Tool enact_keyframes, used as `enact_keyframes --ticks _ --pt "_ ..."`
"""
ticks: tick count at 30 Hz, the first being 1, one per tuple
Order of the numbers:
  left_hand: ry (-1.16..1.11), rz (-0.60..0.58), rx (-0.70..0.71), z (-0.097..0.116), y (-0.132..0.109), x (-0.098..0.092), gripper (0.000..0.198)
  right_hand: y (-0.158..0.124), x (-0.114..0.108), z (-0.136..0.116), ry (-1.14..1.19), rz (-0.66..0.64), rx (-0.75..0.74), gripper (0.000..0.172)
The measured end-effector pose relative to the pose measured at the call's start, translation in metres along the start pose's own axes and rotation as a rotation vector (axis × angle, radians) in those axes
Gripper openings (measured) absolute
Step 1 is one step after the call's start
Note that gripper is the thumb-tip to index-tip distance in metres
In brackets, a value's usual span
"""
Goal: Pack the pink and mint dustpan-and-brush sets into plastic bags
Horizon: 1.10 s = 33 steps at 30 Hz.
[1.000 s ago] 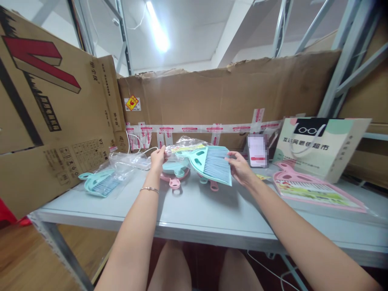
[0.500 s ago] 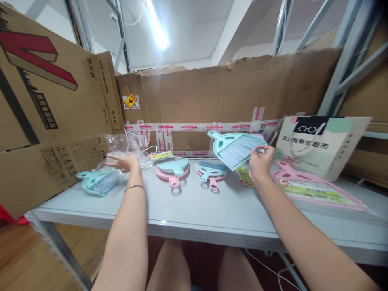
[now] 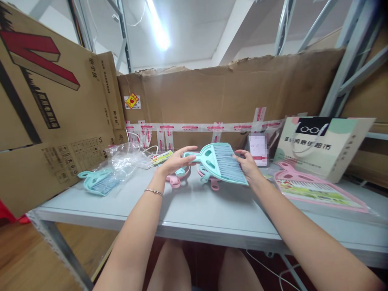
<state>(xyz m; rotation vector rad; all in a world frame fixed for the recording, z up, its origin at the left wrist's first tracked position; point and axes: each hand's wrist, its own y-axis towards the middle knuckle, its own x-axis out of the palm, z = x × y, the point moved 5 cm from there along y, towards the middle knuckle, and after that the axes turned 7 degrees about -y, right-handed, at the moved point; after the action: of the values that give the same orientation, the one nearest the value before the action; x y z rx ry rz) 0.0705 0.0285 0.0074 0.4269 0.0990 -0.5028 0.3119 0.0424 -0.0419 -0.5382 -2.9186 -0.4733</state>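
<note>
A mint-green dustpan and brush set [image 3: 222,161] is held between my two hands above the table, its grey-blue bristles facing me. My left hand [image 3: 177,161] grips the handle at its left end. At the bristle end, my right hand [image 3: 247,165] holds the right edge, fingers partly behind it. Below and behind lie small pink and mint pieces with ring handles: a pink one [image 3: 173,182] on the left and another pink one [image 3: 214,184] on the right, both partly covered by the held set and my left hand.
Another mint dustpan set [image 3: 100,181] lies at the left by crumpled clear plastic [image 3: 125,159]. On the right are a pink dustpan set [image 3: 315,186] with a printed card, a paper bag [image 3: 321,145] and a phone [image 3: 257,149]. Cardboard [image 3: 197,97] walls the back.
My left hand has come right from the plastic and taken the handle. The mint set has moved down and slightly left with my right hand, uncovering the phone.
</note>
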Motion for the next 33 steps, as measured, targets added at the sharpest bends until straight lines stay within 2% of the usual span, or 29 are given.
enact_keyframes --ticks 1,3,5,7,8,10,11,13,15,17,19,20,22,23,24,25,27,30,33 --pt "-0.121 -0.048 0.023 0.001 -0.001 0.003 0.057 -0.001 0.001 0.001 -0.008 -0.005 0.005 0.033" --pt "-0.248 -0.042 0.079 0.004 -0.002 0.005 0.060 -0.003 0.005 0.001 -0.031 -0.025 -0.003 0.030" --pt "-0.270 -0.002 0.128 0.008 -0.001 0.007 0.051 -0.007 0.007 -0.005 -0.065 -0.023 -0.044 0.030" --pt "-0.281 0.032 0.194 0.013 0.001 0.009 0.043 -0.014 0.005 -0.016 -0.087 0.053 -0.115 0.037" --pt "-0.286 0.046 0.229 0.016 0.001 0.011 0.041 -0.019 0.003 -0.025 -0.102 0.113 -0.183 0.041" --pt "-0.286 0.051 0.281 0.022 0.001 0.015 0.040 -0.031 0.004 -0.047 -0.234 0.160 -0.431 0.043" --pt "-0.282 0.041 0.296 0.024 0.001 0.017 0.040 -0.039 0.010 -0.058 -0.357 0.110 -0.589 0.040" --pt "-0.258 0.004 0.308 0.027 -0.001 0.024 0.042 -0.054 0.030 -0.068 -0.637 -0.093 -0.870 0.033" --pt "-0.206 -0.031 0.324 0.031 -0.003 0.032 0.042 -0.064 0.044 -0.066 -0.812 -0.269 -0.993 0.031" --pt "-0.112 -0.055 0.359 0.034 -0.006 0.037 0.038 -0.066 0.048 -0.064 -0.865 -0.286 -1.039 0.030" --pt "-0.017 -0.021 0.434 0.040 -0.008 0.034 0.034 -0.065 0.042 -0.068 -0.840 -0.171 -1.077 0.024" --pt "0.019 0.044 0.483 0.043 -0.009 0.028 0.032 -0.062 0.035 -0.072 -0.793 -0.058 -1.084 0.021" --pt "0.080 0.277 0.593 0.049 -0.012 0.006 0.031 -0.057 0.017 -0.079 -0.678 0.203 -1.074 0.018" --pt "0.121 0.417 0.642 0.051 -0.015 -0.008 0.029 -0.054 0.009 -0.080 -0.645 0.288 -1.065 0.018" --pt "0.185 0.543 0.683 0.052 -0.017 -0.019 0.027 -0.050 0.006 -0.078 -0.646 0.316 -1.060 0.018" --pt "0.278 0.629 0.707 0.052 -0.019 -0.028 0.025 -0.045 0.006 -0.074 -0.681 0.281 -1.059 0.018" --pt "0.543 0.657 0.642 0.046 -0.016 -0.034 0.019 -0.034 0.016 -0.058 -0.813 0.081 -1.025 0.021" --pt "0.926 0.499 0.332 0.020 -0.002 -0.030 0.010 -0.020 0.035 -0.022 -1.006 -0.219 -0.883 0.034" --pt "1.047 0.364 0.148 -0.005 0.003 -0.025 0.007 -0.015 0.047 0.003 -1.082 -0.374 -0.824 0.042"
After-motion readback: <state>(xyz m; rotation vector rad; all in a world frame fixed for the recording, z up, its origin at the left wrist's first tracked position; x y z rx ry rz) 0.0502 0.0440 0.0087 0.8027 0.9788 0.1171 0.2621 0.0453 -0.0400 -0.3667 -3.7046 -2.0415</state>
